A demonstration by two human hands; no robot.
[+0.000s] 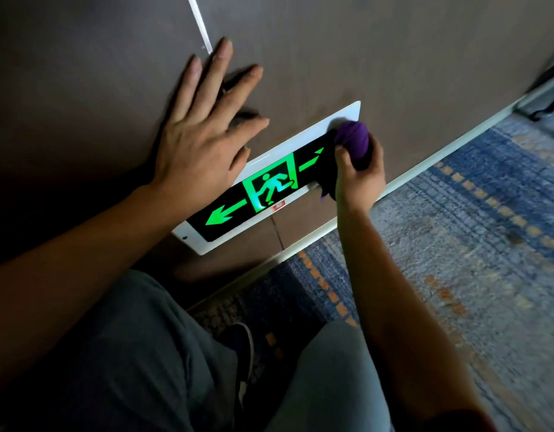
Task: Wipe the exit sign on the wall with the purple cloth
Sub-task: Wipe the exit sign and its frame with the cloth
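- Exit sign (266,188): white-framed black panel mounted low on the wall, lit green running figure between two arrows (right arrow partly covered).
- Purple cloth (353,141): bunched into a wad, pressed against the sign's right end.

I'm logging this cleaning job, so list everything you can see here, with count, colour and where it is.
exit sign: one, white frame, black face, green arrows and running figure, low on the wall
purple cloth: one, bunched, against the sign's right end
wall: dark brown panels, pale strip at upper left
baseboard: one, white, along the wall's foot
carpet: blue-grey with orange marks, on the floor
shoe: one, dark, between the knees
trousers: grey
left hand: flat on the wall, fingers spread
right hand: gripping the cloth
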